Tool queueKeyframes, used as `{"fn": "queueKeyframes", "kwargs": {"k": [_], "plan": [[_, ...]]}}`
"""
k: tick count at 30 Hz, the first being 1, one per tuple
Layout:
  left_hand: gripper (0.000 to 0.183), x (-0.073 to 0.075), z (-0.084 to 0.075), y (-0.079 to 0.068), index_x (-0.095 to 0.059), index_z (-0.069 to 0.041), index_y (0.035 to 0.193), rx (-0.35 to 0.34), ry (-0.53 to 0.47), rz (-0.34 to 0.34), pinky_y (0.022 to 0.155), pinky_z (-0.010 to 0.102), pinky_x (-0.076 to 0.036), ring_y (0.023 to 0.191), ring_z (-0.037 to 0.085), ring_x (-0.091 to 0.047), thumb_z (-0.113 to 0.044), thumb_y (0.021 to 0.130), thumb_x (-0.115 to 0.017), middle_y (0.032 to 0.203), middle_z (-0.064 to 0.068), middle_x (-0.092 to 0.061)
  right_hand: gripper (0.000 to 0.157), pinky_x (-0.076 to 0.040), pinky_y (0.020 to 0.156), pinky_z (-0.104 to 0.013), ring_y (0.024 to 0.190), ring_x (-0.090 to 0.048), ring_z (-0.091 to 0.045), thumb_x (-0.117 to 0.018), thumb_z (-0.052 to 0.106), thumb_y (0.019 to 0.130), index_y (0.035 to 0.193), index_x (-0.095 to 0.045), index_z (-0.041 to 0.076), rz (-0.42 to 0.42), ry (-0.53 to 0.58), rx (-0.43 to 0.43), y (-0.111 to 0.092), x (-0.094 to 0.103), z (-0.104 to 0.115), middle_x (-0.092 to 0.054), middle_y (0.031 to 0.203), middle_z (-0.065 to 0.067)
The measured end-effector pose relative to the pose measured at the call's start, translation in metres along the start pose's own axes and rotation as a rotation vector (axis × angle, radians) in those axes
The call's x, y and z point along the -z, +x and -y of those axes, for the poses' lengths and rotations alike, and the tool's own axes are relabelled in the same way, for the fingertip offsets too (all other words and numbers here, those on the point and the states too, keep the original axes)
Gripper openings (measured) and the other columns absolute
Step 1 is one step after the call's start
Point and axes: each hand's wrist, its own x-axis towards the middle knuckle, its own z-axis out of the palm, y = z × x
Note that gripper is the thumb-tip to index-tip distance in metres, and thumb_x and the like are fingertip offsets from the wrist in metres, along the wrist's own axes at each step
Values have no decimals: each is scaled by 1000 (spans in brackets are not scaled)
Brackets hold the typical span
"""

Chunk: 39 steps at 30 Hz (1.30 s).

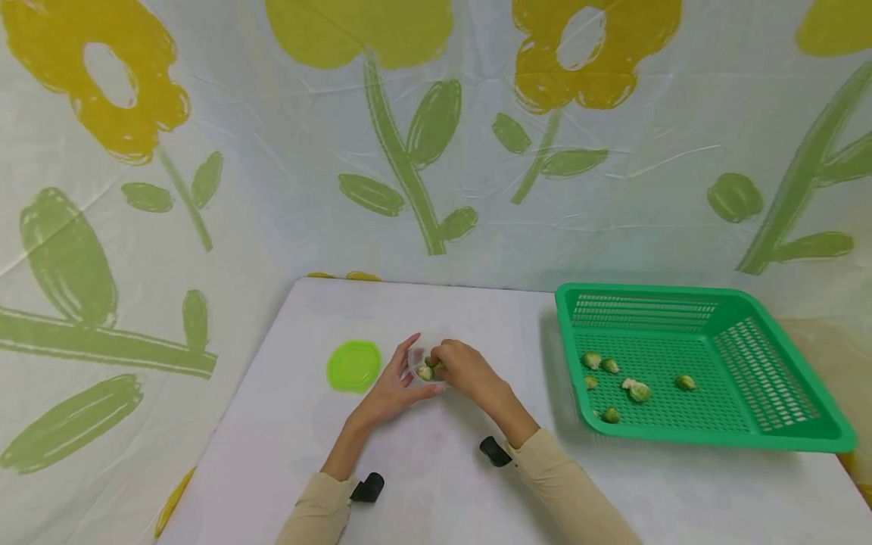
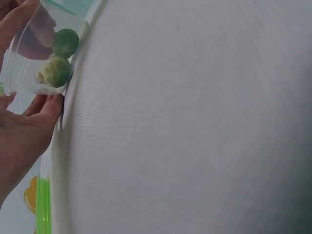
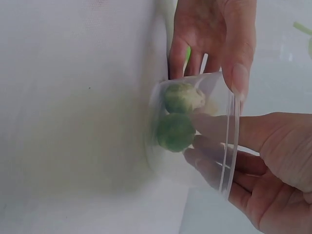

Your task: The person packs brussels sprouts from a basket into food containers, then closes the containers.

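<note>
A clear round plastic tub (image 1: 417,362) stands on the table, with two Brussels sprouts inside. My left hand (image 1: 390,395) holds the tub from the left, thumb by the rim and fingers spread round the wall. From above, my right hand (image 1: 470,372) reaches into it. In the right wrist view its thumb and fingertips pinch the greener Brussels sprout (image 3: 174,132) low in the tub. Against that one lies the paler Brussels sprout (image 3: 178,98), its cut stem turned toward the opening.
A bright green round lid (image 1: 354,365) lies on the table (image 1: 436,454) left of the tub. To the right stands a green slotted plastic basket (image 1: 708,439) with several Brussels sprouts (image 1: 639,391) in it. A flower-printed cloth (image 1: 477,250) hangs behind the table.
</note>
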Motion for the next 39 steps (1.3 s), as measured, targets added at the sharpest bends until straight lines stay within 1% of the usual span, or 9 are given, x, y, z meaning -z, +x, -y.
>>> {"fn": "queueKeyframes", "kwargs": {"k": [6, 13, 19, 25, 29, 31, 33, 39], "plan": [[105, -1, 0, 1, -18, -26, 165, -1, -7, -5, 124, 46, -26, 157, 26, -10, -18, 86, -86, 170, 9, -10, 10, -58, 80, -42, 90, -66, -28, -73, -6, 89, 99, -73, -5, -23, 16, 65, -7, 8, -5, -68, 97, -16], [107, -1, 3, 2, -17, -26, 165, 12, 14, -6, 123, 48, -26, 157, 28, -13, -23, 85, -88, 170, 13, -11, 6, -60, 81, -37, 92, -68, -28, -70, -3, 94, 99, -73, -3, -81, 24, 168, -16, 18, -15, -69, 97, -13], [108, 0, 5, 2, -17, -25, 165, 8, 11, -6, 123, 49, -27, 156, 30, -17, -25, 84, -89, 169, 14, -15, 11, -60, 81, -35, 92, -69, -28, -72, -3, 93, 105, -72, -3, -97, 27, 204, -24, 29, -20, -69, 101, -14], [108, 0, 4, 2, -17, -24, 165, 6, 0, -4, 123, 48, -27, 155, 31, -20, -24, 84, -88, 168, 14, -18, 13, -61, 83, -37, 95, -69, -26, -74, -2, 93, 106, -72, -1, -130, -15, 220, -32, 40, -22, -69, 102, -12], [106, 0, 3, 3, -18, -24, 165, 10, 4, -5, 123, 48, -26, 155, 30, -20, -22, 85, -88, 169, 14, -17, 15, -61, 82, -37, 95, -69, -25, -75, 1, 92, 107, -73, 1, -168, -52, 209, -38, 47, -23, -70, 103, -10], [106, 0, 3, 2, -18, -25, 165, 16, 17, -10, 123, 48, -26, 156, 30, -17, -23, 85, -88, 169, 12, -15, 17, -61, 81, -37, 94, -70, -25, -76, 0, 92, 108, -72, 1, -198, -67, 213, -41, 50, -25, -70, 103, -11], [106, -1, 2, 2, -18, -26, 165, 23, 24, -12, 124, 47, -26, 156, 29, -17, -23, 85, -88, 169, 11, -14, 18, -61, 80, -36, 93, -70, -25, -76, 0, 91, 109, -72, 1, -231, -77, 217, -44, 54, -27, -70, 103, -11], [108, 0, 1, 1, -18, -26, 165, 27, 13, -14, 124, 46, -26, 156, 28, -18, -23, 84, -89, 169, 12, -16, 21, -61, 74, -37, 88, -69, -26, -79, -3, 88, 107, -71, 0, -356, -100, 273, -51, 67, -37, -70, 100, -11]]}}
